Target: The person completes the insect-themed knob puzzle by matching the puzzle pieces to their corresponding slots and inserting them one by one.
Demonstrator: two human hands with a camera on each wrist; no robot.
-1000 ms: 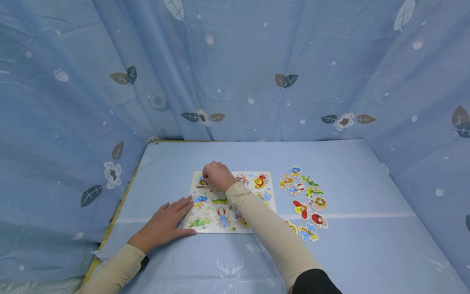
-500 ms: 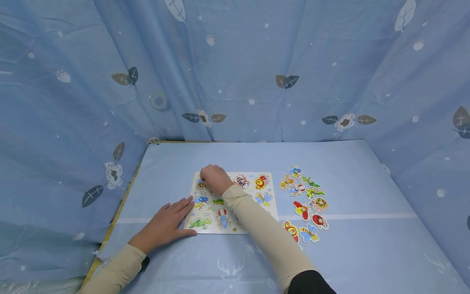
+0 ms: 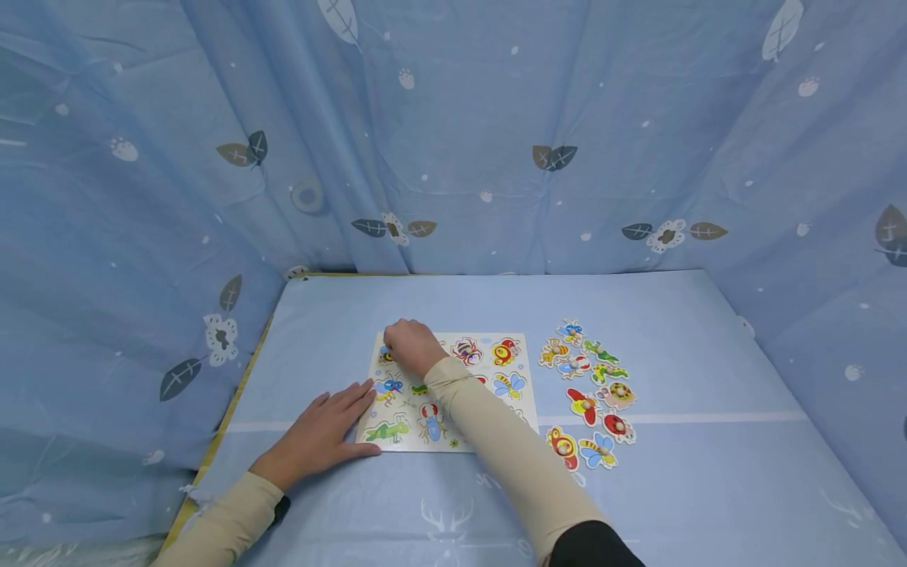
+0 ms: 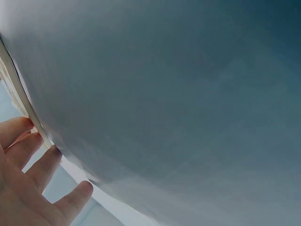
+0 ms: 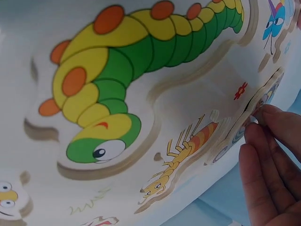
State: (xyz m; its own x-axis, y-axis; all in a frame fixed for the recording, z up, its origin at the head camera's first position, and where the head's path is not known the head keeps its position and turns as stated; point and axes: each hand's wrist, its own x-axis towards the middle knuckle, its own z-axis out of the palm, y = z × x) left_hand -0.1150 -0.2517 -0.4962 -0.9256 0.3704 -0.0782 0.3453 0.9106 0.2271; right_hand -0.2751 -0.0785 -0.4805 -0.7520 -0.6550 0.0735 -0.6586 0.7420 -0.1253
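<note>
A white wooden insect puzzle board [image 3: 520,340] lies flat on the table, printed with bugs in cut-out recesses. Over its far left corner my right hand [image 3: 413,345] bends down. In the right wrist view, my thumb and fingers pinch a colourful puzzle piece [image 5: 225,153], whose raised edge is slightly tilted at the board; the fingers hide much of it. A caterpillar picture [image 5: 117,70] and an ant picture [image 5: 181,162] show nearer that camera. My left hand [image 3: 319,433] lies flat, fingers spread, fingertips at the board's left edge.
Several loose knobbed insect pieces, among them a ladybug [image 3: 619,428] and a blue-winged bee [image 3: 598,450], lie right of the board. A spider [image 3: 466,350] and a red bug [image 3: 505,352] show along the board's far row. Blue patterned curtains [image 3: 453,142] surround the table.
My right hand has shifted slightly left and down over the far left corner, its forearm uncovering the spider, the blue-winged bug on the board and a loose red piece. The left hand stays in place.
</note>
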